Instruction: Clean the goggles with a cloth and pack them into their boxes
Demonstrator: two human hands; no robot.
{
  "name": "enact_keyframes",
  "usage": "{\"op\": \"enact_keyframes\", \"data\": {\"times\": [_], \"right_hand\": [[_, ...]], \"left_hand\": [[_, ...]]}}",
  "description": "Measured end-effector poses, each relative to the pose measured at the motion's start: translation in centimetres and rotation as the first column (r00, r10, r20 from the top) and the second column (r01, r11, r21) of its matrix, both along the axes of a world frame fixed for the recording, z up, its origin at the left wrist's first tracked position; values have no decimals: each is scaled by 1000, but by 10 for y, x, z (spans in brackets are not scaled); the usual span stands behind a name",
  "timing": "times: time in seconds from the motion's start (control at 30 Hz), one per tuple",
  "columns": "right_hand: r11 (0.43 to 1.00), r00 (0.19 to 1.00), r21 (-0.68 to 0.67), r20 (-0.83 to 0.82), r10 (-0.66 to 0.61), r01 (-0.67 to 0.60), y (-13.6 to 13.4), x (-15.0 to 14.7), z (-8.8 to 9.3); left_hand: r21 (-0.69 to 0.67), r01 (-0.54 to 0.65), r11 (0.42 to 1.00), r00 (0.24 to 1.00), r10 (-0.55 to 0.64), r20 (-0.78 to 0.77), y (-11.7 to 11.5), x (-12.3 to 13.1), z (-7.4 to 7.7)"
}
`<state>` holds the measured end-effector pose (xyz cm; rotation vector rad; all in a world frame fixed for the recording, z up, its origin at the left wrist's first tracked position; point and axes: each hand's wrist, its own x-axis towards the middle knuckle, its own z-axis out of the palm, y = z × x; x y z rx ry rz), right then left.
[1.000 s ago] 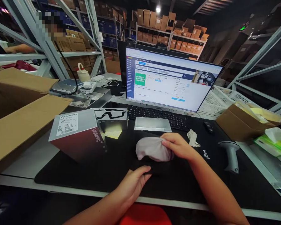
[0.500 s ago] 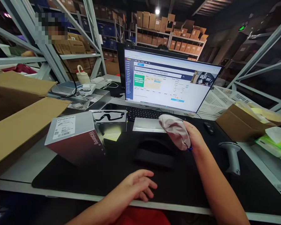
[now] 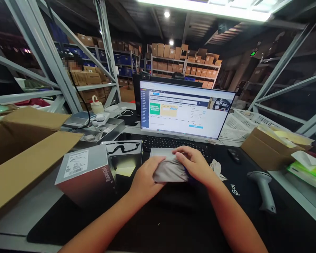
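Note:
Both hands are closed on a light grey cloth pouch point(image 3: 171, 171) in front of the keyboard. My left hand point(image 3: 147, 173) grips its left side, with the thumb on top. At the right end, the fingers of my right hand point(image 3: 193, 163) pinch the fabric near a dark blue edge. What the pouch contains, if anything, is hidden. Behind it lies a shallow silver-white box part point(image 3: 158, 152), partly covered by my hands. Left of my hands stands a grey-and-red Wakening box point(image 3: 86, 175), beside a box printed with black glasses point(image 3: 125, 147).
A monitor point(image 3: 184, 112) and keyboard point(image 3: 160, 143) are at the back. On the right are crumpled paper point(image 3: 218, 169), a mouse point(image 3: 234, 155), a barcode scanner point(image 3: 263, 189) and a cardboard box point(image 3: 263, 149). An open carton point(image 3: 39, 154) borders the left. Another person's head is beyond the frame.
My left hand has risen from the near mat to grasp the pouch. My right hand has brought the pouch lower and leftward. The view has tilted up; crumpled paper now shows on the right.

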<state>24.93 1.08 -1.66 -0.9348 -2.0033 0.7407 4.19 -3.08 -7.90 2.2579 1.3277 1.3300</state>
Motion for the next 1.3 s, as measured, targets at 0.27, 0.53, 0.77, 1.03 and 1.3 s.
{"op": "enact_keyframes", "data": {"times": [0.27, 0.53, 0.77, 1.03, 1.3], "right_hand": [[998, 999, -27, 16, 52, -52, -5, 30, 10], [946, 993, 302, -26, -118, 120, -6, 9, -3], [896, 939, 298, -205, -275, 328, -3, 20, 2], [908, 960, 309, -106, -261, 281, -14, 18, 9], [901, 982, 429, 136, -130, 59, -29, 0, -1]], "left_hand": [[313, -199, 929, 978, 171, 115, 8, -19, -19], [297, -202, 933, 978, 180, 101, 10, -18, -21], [374, -284, 883, 956, 232, 177, 10, -19, -23], [402, -430, 808, 900, 346, 267, 14, -17, -28], [461, -370, 807, 929, 315, 194, 11, -12, -37]]}}
